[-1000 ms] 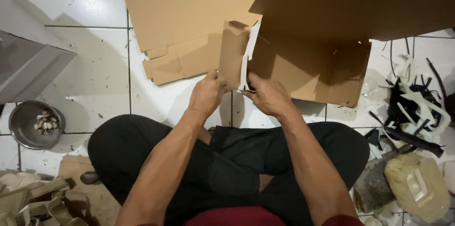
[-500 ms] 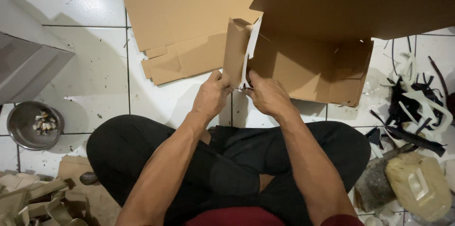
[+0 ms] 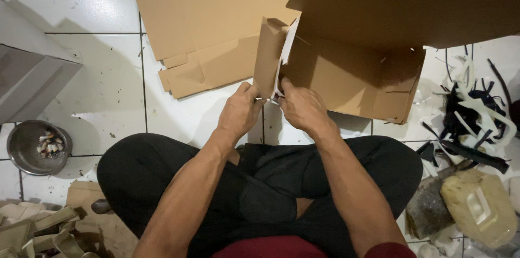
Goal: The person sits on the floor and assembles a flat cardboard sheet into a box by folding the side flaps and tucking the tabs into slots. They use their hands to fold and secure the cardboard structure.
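Seated cross-legged on white tile floor [image 3: 97, 79], seen from above. Both hands up in front of the knees, close together, almost touching.

Left hand [image 3: 239, 113] closed, fingers pinching the near end of a folded cardboard strip [image 3: 268, 57]. The strip stands roughly upright, running away from the hands toward the far side.

Right hand [image 3: 302, 107] closed too, fingertips gripping the near edge of a white sheet [image 3: 283, 59] that sits just right of the strip, against it (whether the two are joined cannot be told).

Behind and right of the strip: a large open box [image 3: 352, 76], flap overhead. Far left of it, flat cardboard [image 3: 211, 25] on the floor.

Left edge: metal bowl [image 3: 33, 147] with small scraps in it. Near left corner: pile of cardboard offcuts [image 3: 38, 228]. Right side: tangle of black and white straps [image 3: 471, 117], and nearer, a yellowish jug [image 3: 479, 206].
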